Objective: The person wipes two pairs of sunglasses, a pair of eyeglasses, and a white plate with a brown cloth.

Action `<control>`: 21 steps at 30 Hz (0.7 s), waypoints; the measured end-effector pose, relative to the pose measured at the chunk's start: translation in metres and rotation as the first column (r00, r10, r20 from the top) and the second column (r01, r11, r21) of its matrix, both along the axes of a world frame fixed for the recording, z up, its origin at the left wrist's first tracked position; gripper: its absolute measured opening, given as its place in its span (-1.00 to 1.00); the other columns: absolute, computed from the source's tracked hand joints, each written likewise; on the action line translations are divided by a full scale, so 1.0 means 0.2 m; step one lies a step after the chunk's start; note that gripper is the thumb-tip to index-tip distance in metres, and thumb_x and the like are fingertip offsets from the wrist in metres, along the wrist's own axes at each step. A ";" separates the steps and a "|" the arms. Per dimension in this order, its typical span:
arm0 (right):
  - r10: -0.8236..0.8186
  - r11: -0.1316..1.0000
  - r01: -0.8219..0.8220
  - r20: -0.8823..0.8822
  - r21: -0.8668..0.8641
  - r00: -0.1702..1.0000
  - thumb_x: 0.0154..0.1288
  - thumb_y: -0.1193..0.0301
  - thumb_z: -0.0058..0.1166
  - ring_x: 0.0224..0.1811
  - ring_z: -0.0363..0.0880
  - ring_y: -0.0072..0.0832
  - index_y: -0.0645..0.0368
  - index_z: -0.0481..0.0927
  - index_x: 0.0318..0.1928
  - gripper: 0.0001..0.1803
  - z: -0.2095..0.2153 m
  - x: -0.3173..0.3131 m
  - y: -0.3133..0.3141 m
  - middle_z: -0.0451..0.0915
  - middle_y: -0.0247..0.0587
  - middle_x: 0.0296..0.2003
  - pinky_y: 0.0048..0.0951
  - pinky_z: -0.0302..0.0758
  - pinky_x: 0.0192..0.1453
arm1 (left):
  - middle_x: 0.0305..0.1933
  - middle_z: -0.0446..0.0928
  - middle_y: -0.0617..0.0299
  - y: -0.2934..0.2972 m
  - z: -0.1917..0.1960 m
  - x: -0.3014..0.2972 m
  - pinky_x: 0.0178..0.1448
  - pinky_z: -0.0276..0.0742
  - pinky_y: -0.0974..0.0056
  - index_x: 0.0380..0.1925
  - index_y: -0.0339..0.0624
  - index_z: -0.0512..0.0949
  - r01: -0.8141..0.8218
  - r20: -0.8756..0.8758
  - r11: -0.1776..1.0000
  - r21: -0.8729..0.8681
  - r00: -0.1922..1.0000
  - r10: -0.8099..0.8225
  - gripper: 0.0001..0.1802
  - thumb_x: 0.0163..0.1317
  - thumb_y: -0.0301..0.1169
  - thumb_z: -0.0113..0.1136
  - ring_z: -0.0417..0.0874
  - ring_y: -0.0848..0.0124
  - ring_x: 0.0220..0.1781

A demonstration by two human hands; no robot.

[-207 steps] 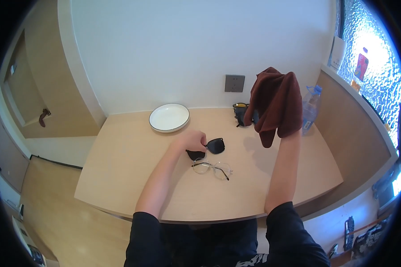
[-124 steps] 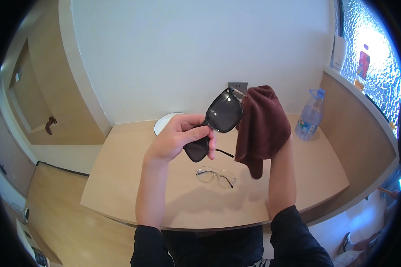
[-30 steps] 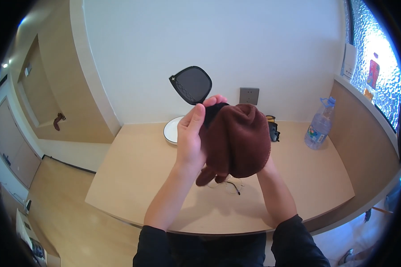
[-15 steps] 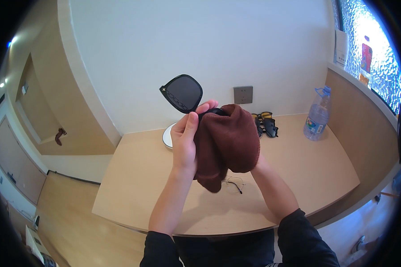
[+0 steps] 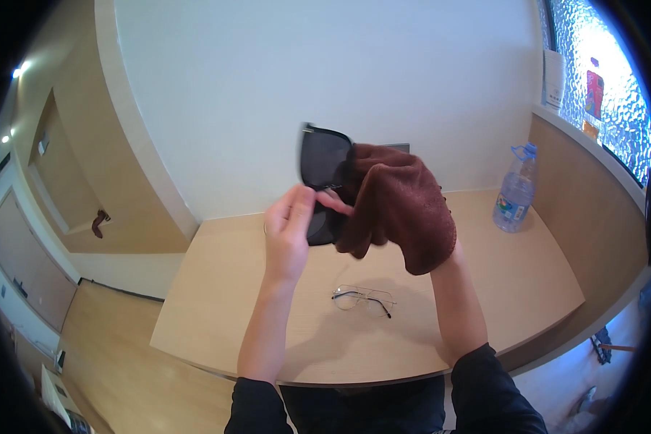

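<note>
A pair of black sunglasses [image 5: 325, 158] is up in the air over the table, turned on end with one dark lens above the other. My left hand [image 5: 289, 226] pinches it near the middle, thumb against the fingers. A brown cloth [image 5: 401, 206] drapes over my right hand, hiding its fingers; only the wrist and forearm [image 5: 459, 311] come out below. The cloth touches the right side of the sunglasses and covers part of the frame. Beneath both hands, thin metal-framed eyeglasses [image 5: 364, 294] with clear lenses and dark temple tips lie on the table.
The light wood table [image 5: 217, 304] meets a white wall at the back. Toward the back right stands a clear plastic bottle [image 5: 513, 195] with a blue cap and handle. A wooden partition [image 5: 579, 195] borders the right side. A wall socket [image 5: 399, 147] is mostly behind the cloth.
The sunglasses have turned and shifted right, showing both lenses. The cloth has moved right with my right hand, uncovering the metal-framed eyeglasses and hiding the dark glasses at the back of the table.
</note>
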State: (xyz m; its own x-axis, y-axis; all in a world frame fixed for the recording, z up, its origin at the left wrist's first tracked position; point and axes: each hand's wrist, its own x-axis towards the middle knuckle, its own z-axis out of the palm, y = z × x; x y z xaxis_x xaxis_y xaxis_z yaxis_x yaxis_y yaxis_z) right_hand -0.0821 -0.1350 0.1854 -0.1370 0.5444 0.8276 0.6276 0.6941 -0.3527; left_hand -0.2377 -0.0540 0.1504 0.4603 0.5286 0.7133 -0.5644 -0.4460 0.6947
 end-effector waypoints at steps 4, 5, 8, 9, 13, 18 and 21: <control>-0.040 0.938 -0.144 -0.513 -0.315 0.858 -0.03 0.55 0.05 -0.54 0.32 -0.68 0.28 0.42 -0.60 -0.89 0.03 -0.14 -0.04 0.47 -0.34 -0.54 -0.58 0.32 -0.47 | -0.51 0.46 0.27 -0.10 -0.03 0.02 -0.32 0.30 0.45 -0.43 -0.33 0.45 -0.172 -0.170 0.972 0.157 0.965 0.199 -0.76 0.34 -0.39 -0.08 0.37 0.56 -0.45; -0.058 0.936 -0.152 -0.564 -0.318 0.824 -0.03 0.55 0.05 -0.54 0.32 -0.66 0.27 0.42 -0.59 -0.90 0.03 -0.14 -0.06 0.47 -0.34 -0.54 -0.57 0.32 -0.46 | -0.51 0.46 0.27 -0.12 -0.03 0.03 -0.32 0.30 0.45 -0.43 -0.33 0.45 -0.164 -0.173 0.974 0.157 0.966 0.190 -0.76 0.34 -0.39 -0.08 0.37 0.56 -0.45; -0.051 0.972 -0.075 -0.515 -0.221 0.856 -0.02 0.55 0.05 -0.52 0.35 -0.62 0.27 0.42 -0.57 -0.90 -0.01 -0.12 -0.06 0.47 -0.33 -0.55 -0.55 0.35 -0.43 | -0.59 0.40 0.23 -0.15 -0.02 0.03 -0.43 0.27 0.41 -0.43 -0.35 0.43 -0.288 -0.214 0.924 0.250 0.915 0.343 -0.77 0.34 -0.41 -0.07 0.33 0.55 -0.52; -0.046 0.987 -0.031 -0.467 -0.156 0.883 -0.01 0.55 0.05 -0.52 0.36 -0.60 0.27 0.42 -0.57 -0.91 -0.03 -0.10 -0.04 0.47 -0.32 -0.55 -0.55 0.36 -0.42 | -0.61 0.40 0.20 -0.15 -0.02 0.04 -0.46 0.25 0.39 -0.45 -0.35 0.42 -0.295 -0.190 0.911 0.289 0.915 0.356 -0.78 0.32 -0.43 -0.06 0.33 0.52 -0.55; -0.112 0.979 0.150 -0.253 0.136 0.961 0.00 0.55 0.05 -0.50 0.39 -0.55 0.26 0.42 -0.55 -0.91 -0.08 0.05 0.03 0.47 -0.31 -0.55 -0.52 0.40 -0.38 | -0.63 0.41 0.13 -0.16 0.01 0.05 -0.51 0.26 0.32 -0.47 -0.34 0.43 -0.306 -0.183 0.869 0.388 0.899 0.398 -0.83 0.27 -0.47 -0.02 0.37 0.39 -0.62; -0.342 0.755 0.196 0.121 0.625 0.932 0.04 0.50 0.09 -0.55 0.36 -0.50 0.24 0.35 -0.60 -0.80 -0.02 0.15 0.02 0.39 -0.27 -0.62 -0.52 0.34 -0.45 | -0.68 0.42 0.13 -0.19 -0.01 0.01 -0.54 0.28 0.25 -0.49 -0.28 0.49 -0.237 -0.291 0.758 0.608 0.821 0.491 -0.86 0.22 -0.51 0.01 0.42 0.24 -0.69; 0.054 0.996 -0.008 -0.529 0.090 0.847 -0.13 0.35 0.25 -0.54 0.38 -0.38 0.20 0.33 -0.63 -0.68 -0.01 0.17 -0.04 0.38 -0.19 -0.63 -0.48 0.29 -0.47 | -0.63 0.42 0.22 -0.18 0.00 0.03 -0.43 0.23 0.41 -0.52 -0.30 0.52 -0.183 -0.405 0.884 0.430 0.836 0.370 -0.78 0.27 -0.52 -0.07 0.31 0.52 -0.57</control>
State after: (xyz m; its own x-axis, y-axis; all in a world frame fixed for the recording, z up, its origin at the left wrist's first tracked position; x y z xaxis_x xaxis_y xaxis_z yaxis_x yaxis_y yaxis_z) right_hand -0.0485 -0.1421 0.1836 0.3201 0.4749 0.8198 0.3384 0.7509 -0.5671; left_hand -0.2325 -0.0904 0.1508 0.6567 0.4340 0.6167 -0.0311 -0.8015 0.5972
